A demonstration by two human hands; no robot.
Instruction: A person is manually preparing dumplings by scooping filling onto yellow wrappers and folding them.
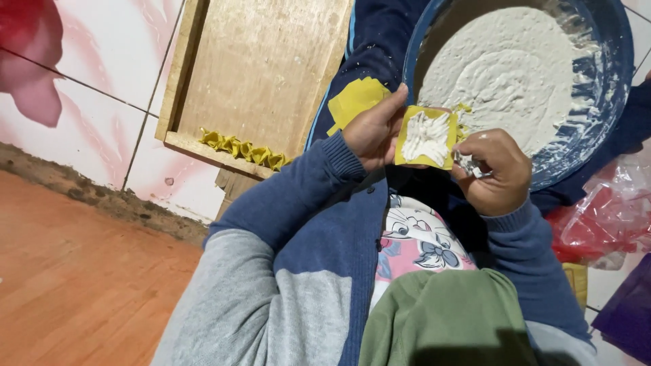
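1. Left hand (371, 132) pinches a square yellow dough wrapper (425, 137) flat, palm-side up, so white filling stays on it.
2. Right hand (494, 171), grip clamped on a small smeared utensil (468, 165), spreads beside the wrapper.
3. Blue round basin of white filling (515, 74) sits close behind; folded yellow pieces (244, 150) line the wooden board (261, 68).

The left hand (369, 132) held a yellow square wrapper (426, 137) flat across its fingers, white filling (427, 135) spread over its middle. Just right of those fingers, the right hand (498, 173) pinched a small filling-smeared utensil (469, 166) at the wrapper's edge. Beyond the fingertips sat a blue bowl (610, 68) of white filling; left of them, folded yellow dumplings (244, 149) lined a wooden tray (258, 68).
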